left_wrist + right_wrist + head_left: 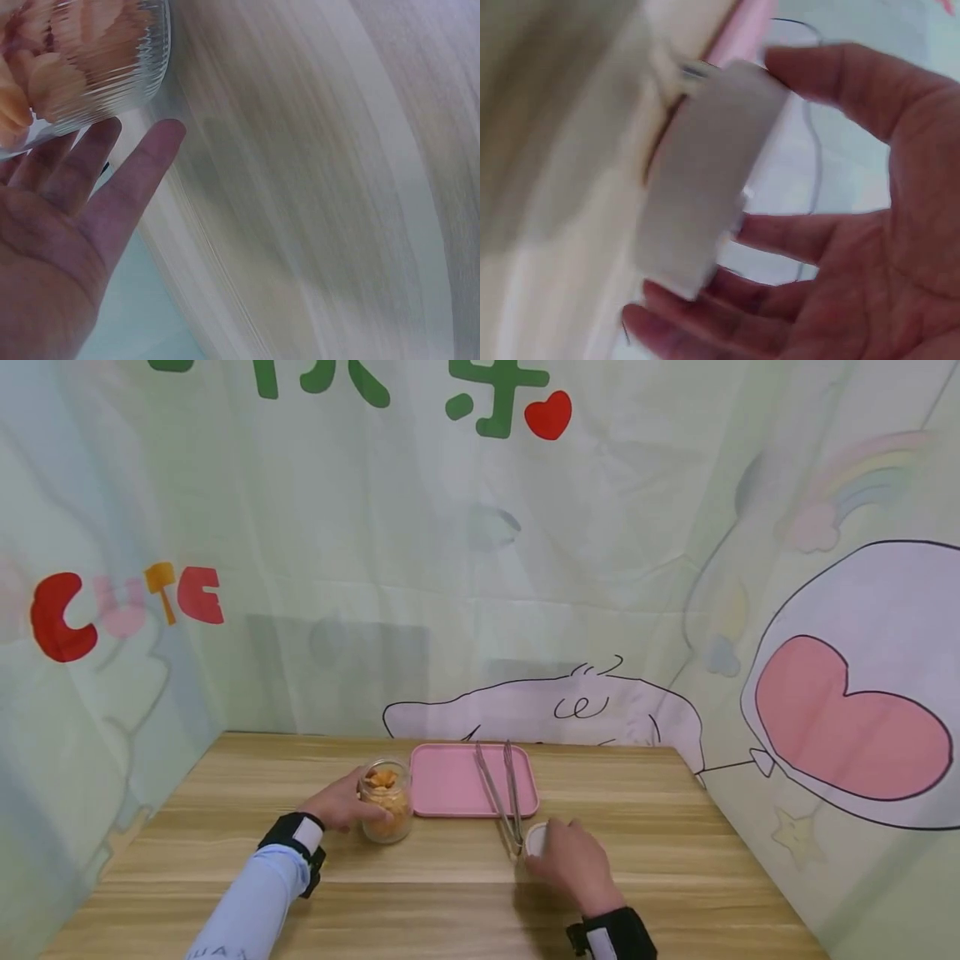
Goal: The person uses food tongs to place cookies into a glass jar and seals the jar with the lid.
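A clear glass jar (387, 814) of orange chips stands without a lid on the wooden table, left of a pink tray. My left hand (347, 802) holds its side, the thumb in front and the fingers behind. In the left wrist view the jar's ribbed wall (112, 90) lies against the fingers of that hand (67, 225). Between thumb and fingers, my right hand (576, 864) pinches a pale round lid (536, 841), low over the table. The lid (705, 172) is seen edge-on and blurred in the right wrist view.
The pink tray (446, 781) lies at the table's back edge. Metal tongs (495, 789) rest across its right side, arms spread, their joined end close to the lid. A printed curtain (480, 568) hangs behind the table (420, 902).
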{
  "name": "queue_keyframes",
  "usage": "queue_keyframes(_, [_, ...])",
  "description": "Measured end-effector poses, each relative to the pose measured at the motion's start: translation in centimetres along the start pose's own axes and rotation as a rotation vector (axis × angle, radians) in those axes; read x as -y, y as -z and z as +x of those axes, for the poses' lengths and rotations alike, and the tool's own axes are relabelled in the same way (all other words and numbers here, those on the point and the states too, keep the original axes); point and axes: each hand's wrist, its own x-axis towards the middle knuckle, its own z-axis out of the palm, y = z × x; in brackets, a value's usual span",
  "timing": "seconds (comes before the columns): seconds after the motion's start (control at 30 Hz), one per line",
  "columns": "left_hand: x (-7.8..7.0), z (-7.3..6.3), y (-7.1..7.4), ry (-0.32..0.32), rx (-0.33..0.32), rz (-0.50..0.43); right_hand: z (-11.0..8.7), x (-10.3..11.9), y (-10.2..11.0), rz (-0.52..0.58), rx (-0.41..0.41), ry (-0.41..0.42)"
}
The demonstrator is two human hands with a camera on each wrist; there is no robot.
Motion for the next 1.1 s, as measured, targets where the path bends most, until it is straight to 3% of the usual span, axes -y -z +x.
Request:
queue_keyframes(0.17, [-0.4,-0.1,-0.6,-0.029,0.007,0.001,1.0,1.6,1.8,0.101,-0.009,0.035])
queue_keyframes(0.33, [-0.9,0.0,-1.4,-0.077,0.049,-0.024,2.1,3.6,2.7,0.122,-0.028,0.099])
queue_keyframes(0.57, [-2.0,0.1,-3.1,-0.144,0.082,-0.045,4.2,5.9,2.7,0.201,0.009,0.344])
queue_keyframes(0.67, [-2.4,0.1,-3.8,-0.152,0.101,-0.057,5.1,7.0,2.8,0.191,0.048,0.436])
queue_keyframes(0.87, [-3.0,0.2,-4.6,-0.190,0.147,-0.079,6.3,9.3,3.3,0.127,0.146,0.524])
queue_keyframes(0.93, [-2.8,0.4,-4.6,-0.222,0.163,-0.093,6.5,10.0,3.4,0.092,0.175,0.540])
queue_keyframes(1.0, [-1.6,1.8,-4.6,-0.272,0.192,-0.087,6.7,10.7,3.5,0.047,0.191,0.561])
queue_keyframes(1.1, [-1.2,2.3,-4.5,-0.279,0.199,-0.082,6.9,11.5,3.4,0.006,0.220,0.582])
